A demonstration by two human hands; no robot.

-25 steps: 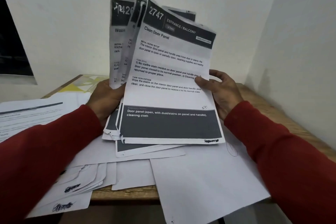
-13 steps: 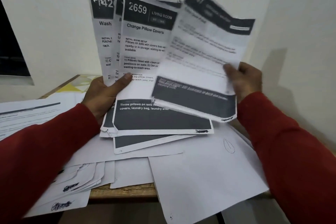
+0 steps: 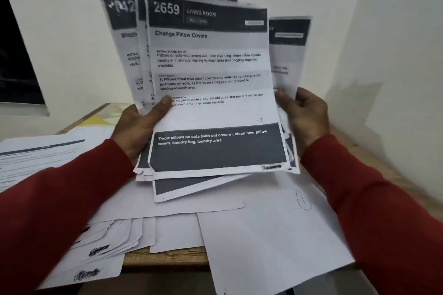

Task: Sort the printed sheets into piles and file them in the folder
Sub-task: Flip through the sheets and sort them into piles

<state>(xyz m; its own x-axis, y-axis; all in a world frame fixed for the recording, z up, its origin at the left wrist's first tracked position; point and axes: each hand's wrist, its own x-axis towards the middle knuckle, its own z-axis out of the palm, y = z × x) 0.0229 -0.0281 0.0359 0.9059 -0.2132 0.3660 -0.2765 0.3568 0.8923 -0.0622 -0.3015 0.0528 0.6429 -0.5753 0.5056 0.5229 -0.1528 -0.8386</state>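
Note:
I hold a fanned stack of printed sheets upright above the wooden table. The front sheet reads "2659 Living Room, Change Pillow Covers". My left hand grips the stack's left edge, thumb across the front sheet. At the stack's right side my right hand pinches a single sheet tucked behind the front one, with only its right strip showing. No folder can be made out for certain.
Loose white sheets lie face down across the table and overhang its front edge. More printed pages lie at the left. A yellow patterned item sits at the back left. White walls close in behind and at the right.
My right hand pulled the "2747 Clean Door Panel" sheet off the front, swung it right, then brought it in behind the stack. The "2659" sheet now faces me.

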